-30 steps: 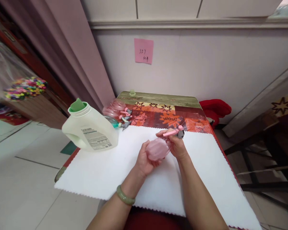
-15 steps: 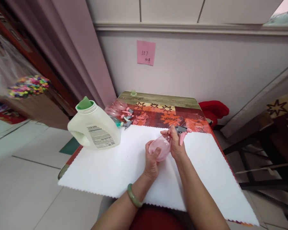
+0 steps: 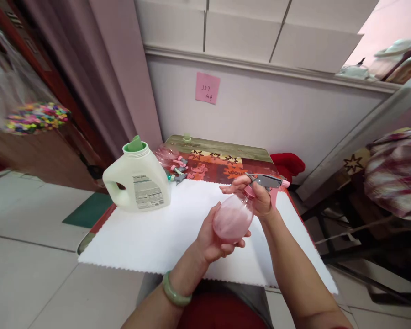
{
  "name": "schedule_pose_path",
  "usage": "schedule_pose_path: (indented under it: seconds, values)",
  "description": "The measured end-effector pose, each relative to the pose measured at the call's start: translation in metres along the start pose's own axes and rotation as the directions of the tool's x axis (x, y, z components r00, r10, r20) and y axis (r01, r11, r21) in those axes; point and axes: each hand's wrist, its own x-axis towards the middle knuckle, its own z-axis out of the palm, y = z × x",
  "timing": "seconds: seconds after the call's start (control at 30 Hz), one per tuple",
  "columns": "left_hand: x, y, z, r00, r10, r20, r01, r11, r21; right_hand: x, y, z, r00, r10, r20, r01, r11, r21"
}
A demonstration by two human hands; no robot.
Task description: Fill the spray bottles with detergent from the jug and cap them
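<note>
A pink see-through spray bottle, tilted, is held over the white cloth. My left hand wraps round the bottle's rounded body from below, and a green bangle sits on that wrist. At the neck, my right hand grips around the pink collar, its thumb against the grey and pink trigger head and some fingers stretched out. The bottle looks cloudy with pale contents. To the left stands a big white jug with a green spout in its open mouth.
Several spray bottles with pink, grey and green trigger heads lie behind the jug. A green cap is at the table's back edge. A pink note is on the wall. A plaid cloth hangs at the right.
The spray bottle has come up nearer to me and turned more upright. My left hand has shifted beneath its body. My right hand's fingers have loosened and spread at the neck. The view has shifted.
</note>
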Motion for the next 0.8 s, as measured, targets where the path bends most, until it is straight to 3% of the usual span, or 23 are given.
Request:
schedule_pose_path:
  seconds: [0.2,0.3,0.37,0.43,0.5,0.57,0.63,0.67,0.7,0.8]
  values:
    - [-0.019,-0.007,0.000,0.999,-0.036,-0.005,0.036,0.998,0.048,0.002,0.001,0.013,0.994,-0.007,0.108,0.000,0.998,0.061]
    - [-0.031,-0.013,0.011,0.993,0.113,0.039,-0.116,0.990,0.079,0.006,-0.002,0.025,1.000,0.004,0.023,-0.005,0.999,0.052]
    - [-0.037,-0.018,0.022,0.952,0.304,0.022,-0.304,0.946,0.113,0.010,-0.005,0.036,0.996,0.009,-0.090,-0.006,1.000,0.030]
    - [-0.039,-0.024,0.032,0.850,0.526,-0.039,-0.511,0.839,0.189,0.014,-0.006,0.047,0.980,-0.004,-0.197,0.005,1.000,0.003]
    - [-0.039,-0.029,0.038,0.690,0.718,-0.094,-0.667,0.681,0.303,0.017,-0.006,0.059,0.962,-0.030,-0.271,0.026,1.000,-0.017]
    - [-0.039,-0.033,0.041,0.521,0.844,-0.127,-0.743,0.522,0.419,0.019,-0.005,0.068,0.948,-0.047,-0.314,0.045,0.999,-0.014]
    - [-0.041,-0.034,0.041,0.404,0.903,-0.146,-0.759,0.420,0.498,0.021,-0.004,0.074,0.945,-0.044,-0.324,0.049,0.999,0.007]
    - [-0.042,-0.033,0.041,0.387,0.910,-0.148,-0.755,0.405,0.516,0.021,-0.004,0.076,0.948,-0.038,-0.316,0.046,0.999,0.017]
    - [-0.045,-0.032,0.041,0.404,0.903,-0.146,-0.746,0.417,0.519,0.022,-0.004,0.076,0.954,-0.032,-0.298,0.041,0.999,0.025]
    - [-0.055,-0.025,0.041,0.569,0.811,-0.136,-0.682,0.558,0.472,0.022,-0.004,0.075,0.976,-0.010,-0.216,0.020,0.999,0.045]
